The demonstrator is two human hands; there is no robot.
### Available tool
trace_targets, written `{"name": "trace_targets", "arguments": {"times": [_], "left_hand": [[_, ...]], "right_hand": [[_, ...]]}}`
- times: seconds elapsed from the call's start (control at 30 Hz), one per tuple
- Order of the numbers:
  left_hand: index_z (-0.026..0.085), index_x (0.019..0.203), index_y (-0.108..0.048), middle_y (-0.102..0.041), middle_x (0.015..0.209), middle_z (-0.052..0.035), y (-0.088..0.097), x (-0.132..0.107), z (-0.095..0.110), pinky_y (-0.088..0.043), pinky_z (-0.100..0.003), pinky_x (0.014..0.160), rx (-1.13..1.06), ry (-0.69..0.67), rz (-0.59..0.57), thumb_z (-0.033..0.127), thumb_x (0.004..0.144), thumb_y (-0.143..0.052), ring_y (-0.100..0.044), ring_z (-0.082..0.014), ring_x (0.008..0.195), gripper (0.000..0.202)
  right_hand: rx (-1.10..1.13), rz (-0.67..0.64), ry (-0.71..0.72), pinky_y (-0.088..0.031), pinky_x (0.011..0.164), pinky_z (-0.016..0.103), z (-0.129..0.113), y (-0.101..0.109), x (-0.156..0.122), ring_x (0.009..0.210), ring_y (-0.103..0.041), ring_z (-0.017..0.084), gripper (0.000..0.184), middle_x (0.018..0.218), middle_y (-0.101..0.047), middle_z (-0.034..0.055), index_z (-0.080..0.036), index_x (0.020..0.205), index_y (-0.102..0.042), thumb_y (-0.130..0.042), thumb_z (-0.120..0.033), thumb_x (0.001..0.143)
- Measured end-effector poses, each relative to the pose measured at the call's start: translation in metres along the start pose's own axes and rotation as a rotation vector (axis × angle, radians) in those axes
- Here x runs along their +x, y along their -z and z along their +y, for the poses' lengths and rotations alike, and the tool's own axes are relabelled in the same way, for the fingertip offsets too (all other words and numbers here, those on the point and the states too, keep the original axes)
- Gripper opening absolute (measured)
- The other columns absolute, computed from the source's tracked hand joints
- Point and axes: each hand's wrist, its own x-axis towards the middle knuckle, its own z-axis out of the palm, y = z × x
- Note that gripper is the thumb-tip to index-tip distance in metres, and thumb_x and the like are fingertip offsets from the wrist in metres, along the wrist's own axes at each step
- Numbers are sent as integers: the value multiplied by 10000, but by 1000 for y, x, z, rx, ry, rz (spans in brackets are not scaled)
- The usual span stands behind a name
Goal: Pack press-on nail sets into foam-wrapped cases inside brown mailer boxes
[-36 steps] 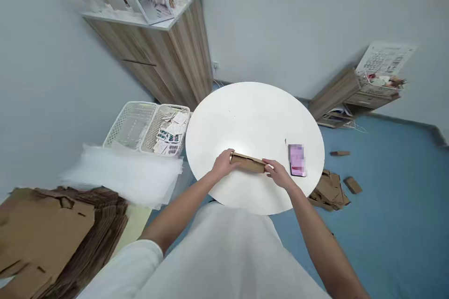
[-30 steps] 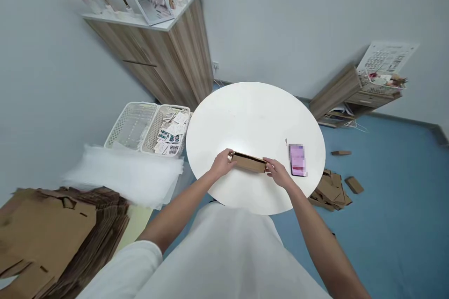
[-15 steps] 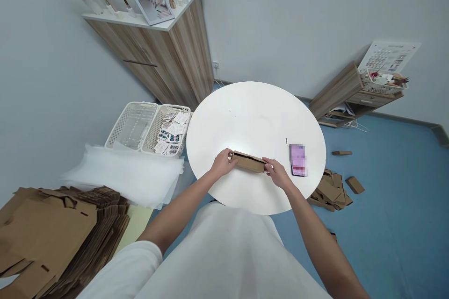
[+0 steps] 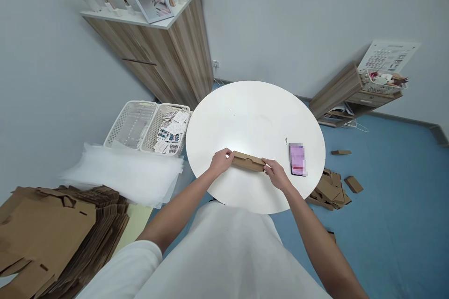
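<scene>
A long, narrow brown cardboard box (image 4: 248, 162) is held over the near half of the round white table (image 4: 252, 107). My left hand (image 4: 221, 160) grips its left end, thumb and fingers closed at the corner. At the opposite end, my right hand (image 4: 275, 172) pinches the box with its fingers bent round the edge. The lid lies down along the top, with a small curved notch at the front. The inside of the box is hidden. To the right of my right hand, a phone (image 4: 298, 160) with a blurred pink screen lies on the table.
Left of the table are white baskets (image 4: 147, 149), one holding printed cards, translucent sheets (image 4: 129, 173) and a stack of flat cardboard blanks (image 4: 52, 233). Folded boxes (image 4: 331, 189) lie piled on the blue floor at right. A wooden cabinet (image 4: 189, 51) stands behind.
The dark gap along the top of the box has closed as the lid came down. Both hands stay at the box's ends.
</scene>
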Motion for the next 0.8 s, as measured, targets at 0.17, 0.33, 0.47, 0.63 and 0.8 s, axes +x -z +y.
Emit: {"name": "trace_targets", "arguments": {"times": [0.17,0.33,0.47,0.63,0.8], "left_hand": [[220,881,-568,-609,942,-6,-3,4,-11,-444,-224,562,-155,49,-61,361,767,-462,-561,-105,647,210],[195,906,-562,-598,948,-31,-3,6,-18,-460,-206,536,-239,71,-100,309,711,-542,-574,-101,662,227],[193,950,-540,-590,965,-33,-2,5,-17,-459,-195,526,-233,76,-102,267,704,-547,-582,-92,659,257],[204,944,-567,-628,909,-24,-2,0,-12,-474,-228,617,-165,49,-49,276,711,-553,-605,-126,717,245],[247,904,-616,-663,883,2,-4,-12,-3,-454,-261,716,-59,-29,-6,300,782,-477,-610,-169,824,192]], "right_hand": [[-2,8,34,-456,845,388,-2,-1,-2,948,-526,172,374,1130,-477,57,-302,1205,-439,-369,-335,840],[3,23,66,-480,800,358,-4,-3,-6,912,-545,156,377,1159,-450,51,-316,1195,-446,-406,-337,820],[48,49,47,-503,742,332,-3,-6,-7,924,-542,163,373,1157,-451,52,-307,1166,-476,-443,-354,797],[62,145,23,-511,705,343,-1,-14,-5,879,-556,166,356,1135,-481,61,-276,1126,-505,-438,-377,791],[79,207,-4,-510,682,333,2,-21,-4,885,-557,173,416,1143,-486,79,-244,1176,-454,-439,-393,788]]}}
